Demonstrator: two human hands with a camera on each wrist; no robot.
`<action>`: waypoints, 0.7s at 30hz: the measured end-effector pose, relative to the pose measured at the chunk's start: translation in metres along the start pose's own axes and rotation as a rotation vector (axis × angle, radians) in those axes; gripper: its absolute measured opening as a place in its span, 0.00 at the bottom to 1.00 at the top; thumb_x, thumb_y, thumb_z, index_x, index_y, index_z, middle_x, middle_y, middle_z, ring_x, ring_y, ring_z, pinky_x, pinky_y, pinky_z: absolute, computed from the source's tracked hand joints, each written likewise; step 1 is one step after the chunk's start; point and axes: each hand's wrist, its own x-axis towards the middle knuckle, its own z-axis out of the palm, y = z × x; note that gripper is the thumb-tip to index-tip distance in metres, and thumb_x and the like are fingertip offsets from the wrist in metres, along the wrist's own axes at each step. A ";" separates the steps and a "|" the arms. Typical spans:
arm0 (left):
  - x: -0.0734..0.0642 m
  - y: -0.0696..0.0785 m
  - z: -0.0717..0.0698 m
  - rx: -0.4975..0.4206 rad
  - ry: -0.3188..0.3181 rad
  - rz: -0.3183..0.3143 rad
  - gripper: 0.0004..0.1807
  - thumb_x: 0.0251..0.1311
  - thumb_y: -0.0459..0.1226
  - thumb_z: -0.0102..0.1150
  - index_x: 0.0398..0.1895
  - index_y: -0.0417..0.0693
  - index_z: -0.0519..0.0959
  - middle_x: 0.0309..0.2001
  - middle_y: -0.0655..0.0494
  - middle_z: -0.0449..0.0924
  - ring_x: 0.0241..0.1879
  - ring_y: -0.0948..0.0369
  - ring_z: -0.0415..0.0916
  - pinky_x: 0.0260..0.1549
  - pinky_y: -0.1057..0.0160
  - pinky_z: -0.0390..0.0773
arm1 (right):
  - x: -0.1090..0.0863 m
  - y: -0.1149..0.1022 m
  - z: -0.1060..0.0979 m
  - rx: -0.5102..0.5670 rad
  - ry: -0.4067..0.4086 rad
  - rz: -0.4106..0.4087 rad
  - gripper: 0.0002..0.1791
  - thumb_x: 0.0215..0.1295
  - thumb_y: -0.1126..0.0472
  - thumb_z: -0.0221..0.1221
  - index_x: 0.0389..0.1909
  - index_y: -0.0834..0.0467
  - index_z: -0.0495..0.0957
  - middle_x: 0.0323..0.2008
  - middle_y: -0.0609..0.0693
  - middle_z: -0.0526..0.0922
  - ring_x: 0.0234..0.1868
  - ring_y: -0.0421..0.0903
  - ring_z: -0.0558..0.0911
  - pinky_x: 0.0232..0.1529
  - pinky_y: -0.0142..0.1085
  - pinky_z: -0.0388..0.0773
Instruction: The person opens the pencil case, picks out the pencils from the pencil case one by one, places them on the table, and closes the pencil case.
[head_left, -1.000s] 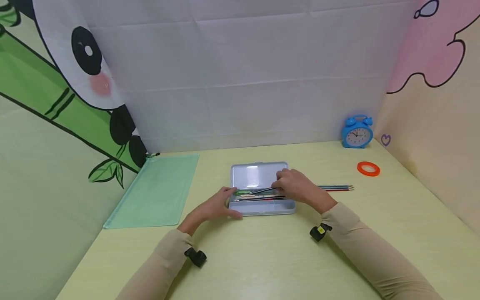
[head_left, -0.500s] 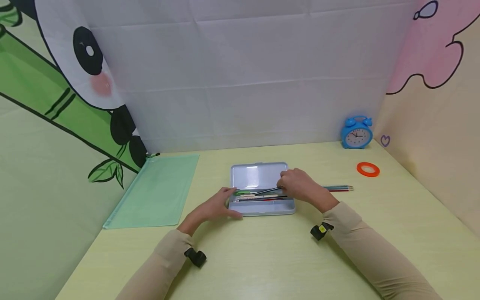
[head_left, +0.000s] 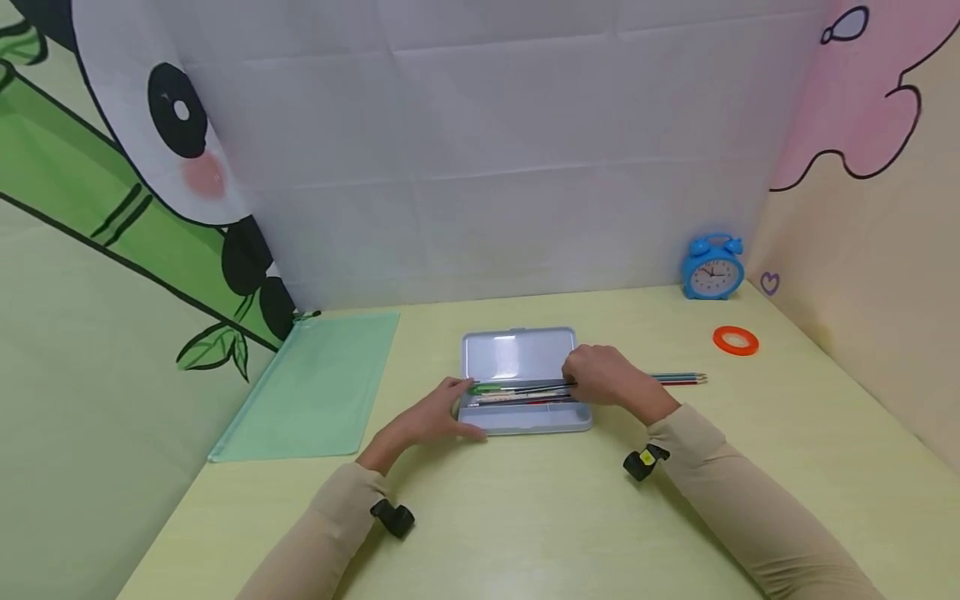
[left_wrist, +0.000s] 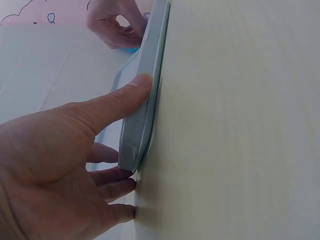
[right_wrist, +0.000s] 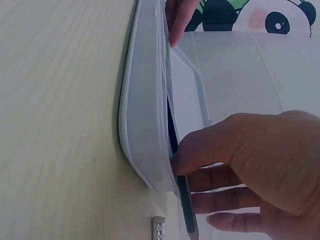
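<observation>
An opened pale grey-blue pencil case (head_left: 525, 423) lies on the table, its lid (head_left: 517, 354) folded back. Several pens and pencils (head_left: 517, 397) lie inside. At the case's left end my left hand (head_left: 427, 417) grips it, with the thumb (left_wrist: 135, 90) on the front wall and the other fingers around the corner. Over the right end, my right hand (head_left: 606, 375) pinches a dark pencil (right_wrist: 187, 207) between thumb and fingers. The sharpened tip of this pencil sticks out past the case's end in the right wrist view.
Right of the case lie a few more pencils (head_left: 682, 379), partly behind the right wrist. Beyond them are an orange tape ring (head_left: 736, 340) and a blue alarm clock (head_left: 713, 268). A green zip pouch (head_left: 315, 387) lies on the left. Printed cloth walls surround the table.
My right hand has shifted slightly right and down, and the dark pencil has come from a tilt to lie flatter along the case. The left hand keeps its place on the case.
</observation>
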 end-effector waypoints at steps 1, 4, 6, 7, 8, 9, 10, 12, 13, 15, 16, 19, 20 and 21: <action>0.000 0.000 0.000 0.000 0.002 -0.001 0.57 0.51 0.53 0.76 0.79 0.45 0.55 0.72 0.41 0.57 0.68 0.47 0.60 0.67 0.45 0.62 | -0.001 0.000 -0.001 0.016 -0.004 0.001 0.04 0.58 0.66 0.65 0.27 0.56 0.85 0.23 0.43 0.80 0.23 0.41 0.72 0.24 0.34 0.70; 0.000 0.001 0.000 -0.003 0.005 0.003 0.57 0.51 0.53 0.76 0.79 0.43 0.55 0.72 0.40 0.57 0.68 0.46 0.60 0.67 0.44 0.62 | -0.003 0.002 -0.007 0.061 -0.019 0.012 0.04 0.58 0.67 0.65 0.26 0.57 0.84 0.22 0.44 0.78 0.22 0.42 0.71 0.23 0.34 0.68; 0.000 0.001 0.000 -0.006 0.005 0.008 0.57 0.51 0.52 0.76 0.79 0.43 0.54 0.73 0.40 0.56 0.69 0.46 0.60 0.67 0.45 0.62 | -0.006 0.004 -0.010 0.078 -0.027 0.025 0.04 0.58 0.67 0.65 0.26 0.57 0.84 0.22 0.44 0.78 0.22 0.42 0.71 0.24 0.34 0.68; -0.001 0.001 0.000 -0.005 0.006 0.010 0.57 0.51 0.52 0.76 0.79 0.43 0.54 0.73 0.40 0.56 0.69 0.46 0.60 0.67 0.45 0.62 | -0.007 0.005 -0.012 0.083 -0.033 0.036 0.03 0.58 0.66 0.66 0.26 0.57 0.84 0.22 0.44 0.78 0.23 0.42 0.71 0.24 0.34 0.69; 0.000 0.001 0.000 -0.004 0.006 0.013 0.57 0.51 0.53 0.76 0.79 0.43 0.54 0.73 0.40 0.56 0.69 0.46 0.60 0.67 0.45 0.62 | -0.008 0.006 -0.013 0.088 -0.037 0.040 0.03 0.58 0.66 0.66 0.27 0.58 0.84 0.23 0.44 0.78 0.23 0.43 0.72 0.24 0.34 0.69; 0.000 0.000 0.000 -0.003 0.007 0.017 0.57 0.51 0.53 0.76 0.79 0.42 0.54 0.73 0.40 0.56 0.69 0.46 0.60 0.67 0.45 0.63 | -0.009 0.008 -0.014 0.092 -0.039 0.042 0.02 0.58 0.65 0.67 0.28 0.58 0.85 0.24 0.44 0.79 0.23 0.43 0.72 0.25 0.35 0.71; 0.000 0.000 0.001 -0.004 0.009 0.019 0.57 0.51 0.52 0.76 0.79 0.42 0.54 0.72 0.40 0.56 0.69 0.46 0.60 0.67 0.45 0.63 | -0.010 0.010 -0.015 0.097 -0.040 0.044 0.01 0.58 0.65 0.67 0.29 0.58 0.86 0.24 0.45 0.79 0.24 0.43 0.73 0.26 0.35 0.72; 0.000 0.000 0.001 -0.001 0.011 0.021 0.57 0.51 0.52 0.76 0.79 0.42 0.54 0.73 0.40 0.56 0.69 0.46 0.60 0.67 0.45 0.63 | -0.012 0.014 -0.018 0.112 -0.041 0.043 0.03 0.58 0.66 0.67 0.33 0.59 0.87 0.26 0.45 0.81 0.25 0.43 0.75 0.28 0.36 0.75; 0.000 0.000 0.001 -0.001 0.011 0.021 0.57 0.51 0.52 0.76 0.79 0.42 0.54 0.73 0.40 0.56 0.69 0.46 0.60 0.67 0.45 0.63 | -0.013 0.016 -0.019 0.123 -0.043 0.043 0.06 0.58 0.67 0.66 0.36 0.59 0.87 0.27 0.46 0.81 0.26 0.43 0.76 0.29 0.37 0.76; 0.000 0.000 0.001 0.002 0.009 0.019 0.57 0.51 0.52 0.76 0.79 0.42 0.54 0.73 0.40 0.56 0.69 0.46 0.59 0.67 0.45 0.62 | -0.014 0.021 -0.022 0.142 -0.047 0.050 0.09 0.56 0.68 0.66 0.39 0.59 0.87 0.28 0.46 0.82 0.27 0.43 0.77 0.30 0.38 0.77; 0.000 0.000 0.001 0.004 0.009 0.016 0.57 0.51 0.52 0.76 0.79 0.42 0.54 0.73 0.40 0.56 0.69 0.46 0.59 0.67 0.45 0.63 | -0.015 0.023 -0.023 0.151 -0.050 0.054 0.11 0.56 0.68 0.67 0.41 0.59 0.87 0.29 0.46 0.82 0.28 0.44 0.77 0.31 0.38 0.78; 0.000 0.000 0.001 0.008 0.008 0.011 0.57 0.51 0.53 0.76 0.79 0.42 0.54 0.73 0.40 0.56 0.69 0.46 0.59 0.67 0.45 0.63 | -0.017 0.028 -0.027 0.169 -0.064 0.082 0.11 0.55 0.66 0.68 0.42 0.59 0.86 0.29 0.46 0.81 0.29 0.44 0.78 0.32 0.39 0.78; 0.000 0.000 0.000 0.010 0.008 0.009 0.57 0.51 0.53 0.76 0.79 0.42 0.54 0.73 0.40 0.56 0.69 0.46 0.59 0.67 0.45 0.62 | -0.018 0.029 -0.029 0.176 -0.067 0.095 0.11 0.56 0.65 0.68 0.41 0.59 0.86 0.29 0.46 0.81 0.29 0.45 0.78 0.32 0.39 0.78; 0.000 0.000 0.000 0.012 0.008 0.008 0.58 0.51 0.53 0.76 0.79 0.42 0.54 0.73 0.40 0.56 0.70 0.46 0.59 0.67 0.45 0.62 | -0.019 0.030 -0.030 0.185 -0.071 0.107 0.10 0.57 0.64 0.68 0.41 0.59 0.86 0.30 0.47 0.81 0.29 0.45 0.78 0.32 0.39 0.78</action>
